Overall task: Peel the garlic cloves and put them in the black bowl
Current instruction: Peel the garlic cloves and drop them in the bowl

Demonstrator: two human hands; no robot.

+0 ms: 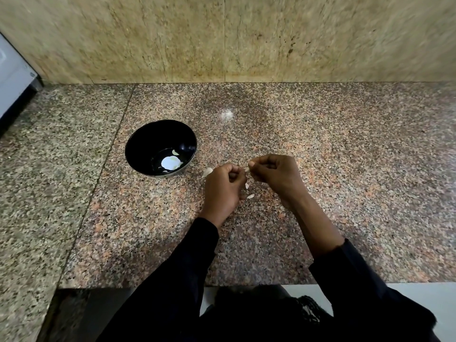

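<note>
The clove (247, 169) sat pinched between both hands, nearly all of it hidden; only a pale sliver showed in the gap where the fingertips met, so I could not tell its long axis for certain, though the sliver seemed to run across from one hand to the other. The left hand (223, 187) was curled round its near end, knuckles up, and the right hand (274, 175) was curled too, thumb and forefinger nipping at what looked like a strip of skin at the clove's right end. The two hands were close together, almost touching, raised a little above the counter (345, 169). The bowl (161, 148) lay to the left of the hands and slightly beyond them, nearer the left hand, so I judged the left would have the shorter reach once the clove was bare. Inside the bowl I counted one clear peeled clove (175, 152) near the far right of the floor, beside a bright round patch that was probably a reflection; other pale specks there were too small to call. Of loose skins (250, 196) I counted three: one just beyond the left hand toward the bowl, and two small ones beneath the gap between the wrists. One clove in hand, then, and peeling seemed unfinished.
</note>
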